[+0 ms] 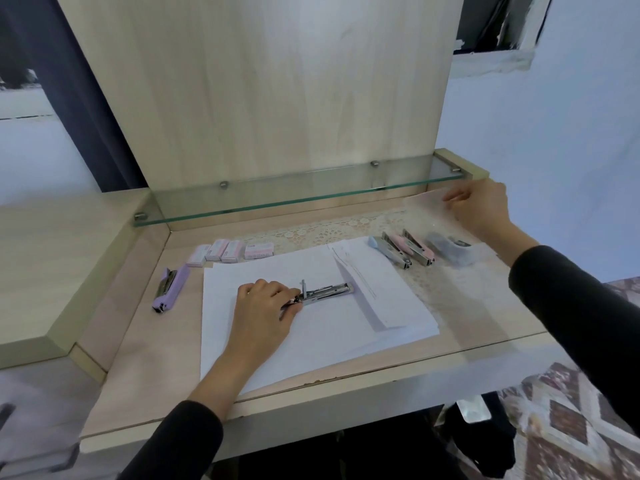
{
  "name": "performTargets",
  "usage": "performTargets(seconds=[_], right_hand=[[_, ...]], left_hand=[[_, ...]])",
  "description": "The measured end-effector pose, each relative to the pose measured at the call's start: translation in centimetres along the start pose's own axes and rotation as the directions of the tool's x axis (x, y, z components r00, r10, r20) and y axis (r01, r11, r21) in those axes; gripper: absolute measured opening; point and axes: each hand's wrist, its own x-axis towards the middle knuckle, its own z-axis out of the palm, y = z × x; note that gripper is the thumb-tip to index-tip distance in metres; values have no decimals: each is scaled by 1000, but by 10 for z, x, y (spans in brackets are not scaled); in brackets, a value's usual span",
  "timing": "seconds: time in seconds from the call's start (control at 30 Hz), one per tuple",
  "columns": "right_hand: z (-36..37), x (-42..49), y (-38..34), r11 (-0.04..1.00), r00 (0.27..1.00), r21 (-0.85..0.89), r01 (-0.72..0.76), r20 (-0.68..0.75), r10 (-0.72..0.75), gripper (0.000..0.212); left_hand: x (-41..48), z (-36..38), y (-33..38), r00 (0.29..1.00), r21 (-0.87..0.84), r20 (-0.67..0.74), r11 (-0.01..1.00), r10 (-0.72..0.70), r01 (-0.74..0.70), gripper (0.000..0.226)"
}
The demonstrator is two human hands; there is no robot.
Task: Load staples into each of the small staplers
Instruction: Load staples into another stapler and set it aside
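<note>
Bare metal shows at the left hand (266, 303), whose curled fingers pinch the near end of the opened stapler (325, 291) on the paper stack (311, 341). Its long axis runs left to right, with the channel pointing away from the fingers. The staple boxes (228, 251) lie beyond and to the left, nearer this hand, while the right hand (481, 211), well apart at far right, appears to pinch a thin translucent sheet (426, 199).

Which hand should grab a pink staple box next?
The left hand is nearer the staple boxes, but it grips the open stapler. So probably the right hand, though it must reach across from the far right.
</note>
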Motion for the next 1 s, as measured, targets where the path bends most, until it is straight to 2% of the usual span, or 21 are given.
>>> performTargets(seconds=[0.2,0.37,0.57,0.7,0.77,0.87,0.93,1.0], right_hand=[[3,-1,8,992,995,-117,-52,73,61,28],[2,-1,2,998,998,-62,-12,66,16,33],[11,-16,-22,989,978,96,112,166,-127,11],[24,-54,-47,952,889,82,294,343,-304,10],[36,-76,-55,919,797,97,383,467,-382,15],[61,-98,-55,875,658,88,476,624,-421,32],[75,-105,-51,847,625,65,527,645,-439,38],[85,-107,-47,844,631,71,531,632,-450,36]], left_hand=[[0,-2,1,1000,-5,10,1000,0,0,17],[1,-1,0,1000,-15,17,1000,-5,5,17],[1,-1,0,1000,-25,14,1000,13,-12,18],[1,-1,-2,1000,-25,24,1000,16,-15,27],[2,-2,-3,999,-46,43,999,10,-8,34],[5,-6,-4,994,-90,108,996,1,9,37],[11,-12,-5,986,-138,164,990,-10,33,33],[19,-19,-8,980,-218,197,973,-25,69,23]])
